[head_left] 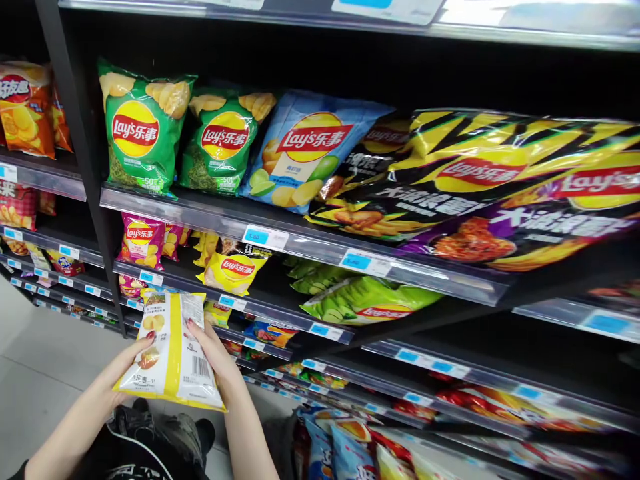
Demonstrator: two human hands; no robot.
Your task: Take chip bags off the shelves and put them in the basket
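Between both hands I hold a white and yellow bag of chips (173, 353), its printed back with a barcode turned up toward me. My left hand (131, 357) grips the bag's left side, the thumb lying on top and the other fingers hidden beneath. On the opposite side my right hand (213, 350) holds the edge the same way, thumb near the upper right. The bag is in front of the lower shelves, apart from them. Nearby sit a yellow chip bag (235, 272) and a pink chip bag (143, 240) on the second shelf.
On the top shelf stand green chip bags (143, 130), a blue one (310, 150) and black-yellow striped ones (460, 173). Green bags (370, 299) lie below. Price-tag rails (300, 248) edge the shelves. Snack bags (350, 450) fill a bin at bottom right. Grey floor (45, 367) shows left.
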